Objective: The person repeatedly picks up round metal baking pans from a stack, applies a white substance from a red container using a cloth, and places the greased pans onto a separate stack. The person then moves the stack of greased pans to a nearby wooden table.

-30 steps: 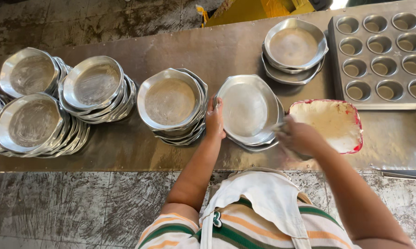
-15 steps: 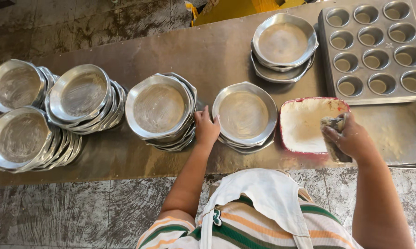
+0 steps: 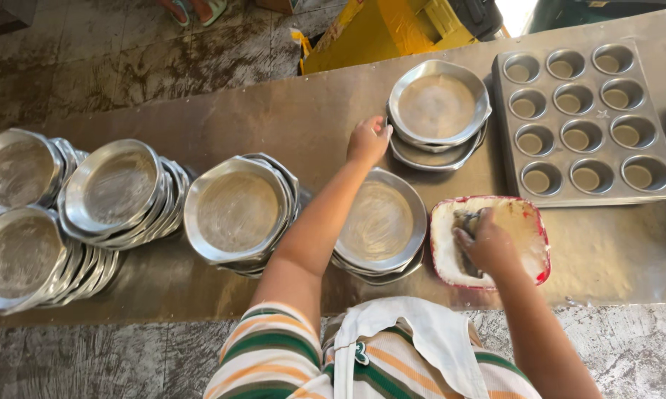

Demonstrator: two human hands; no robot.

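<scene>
Since the earlier frame, the left hand (image 3: pixel 367 140) has left the near stack of round, greased metal pie pans (image 3: pixel 379 225) and reached forward; its fingers now curl on the rim of the far stack of shiny metal pans (image 3: pixel 438 111), just right of the grip. Close behind the right hand (image 3: pixel 486 247) lies the red-rimmed square tub (image 3: pixel 528 222) holding pale grease; that hand, palm down, clutches a greyish rag (image 3: pixel 467 222) inside it. Beyond sits a twelve-cup metal muffin tray (image 3: pixel 584 122).
</scene>
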